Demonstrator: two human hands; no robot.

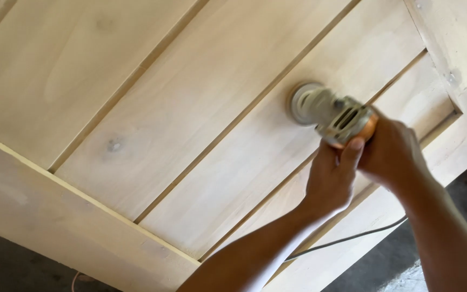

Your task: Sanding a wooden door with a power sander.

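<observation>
Both hands, left hand and right hand, clasped the angle grinder; its disc pointed up-left from them, flat on the wooden panel.

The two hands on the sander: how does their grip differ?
The left hand grips the sander from below, thumb pointing up along its body; the right hand wraps the orange rear end from the side. The left forearm shows in full, the right only partly. Both are bare and hold the tool against the wooden panel.
</observation>
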